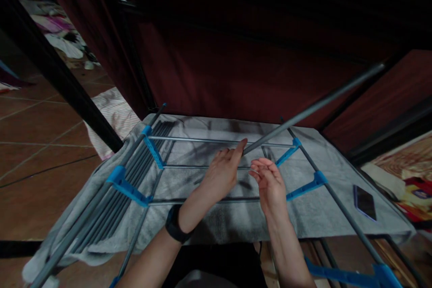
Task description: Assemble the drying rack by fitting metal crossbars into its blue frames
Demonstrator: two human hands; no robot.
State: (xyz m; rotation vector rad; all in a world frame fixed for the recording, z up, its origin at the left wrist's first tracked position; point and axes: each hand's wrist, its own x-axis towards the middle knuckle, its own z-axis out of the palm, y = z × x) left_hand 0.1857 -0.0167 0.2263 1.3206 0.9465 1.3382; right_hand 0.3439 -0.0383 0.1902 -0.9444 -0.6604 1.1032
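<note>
A grey metal rack frame with blue plastic joints lies on a grey cloth. My left hand, with a black band at the wrist, grips the near end of a long grey rod that slants up to the right. Just to its right, my right hand hovers over the frame, fingers curled and apart, holding nothing that I can see.
A dark phone lies on the cloth at the right. A bundle of grey rods sits on the left side. A dark red wall stands behind. A black post and a striped cloth are at the left.
</note>
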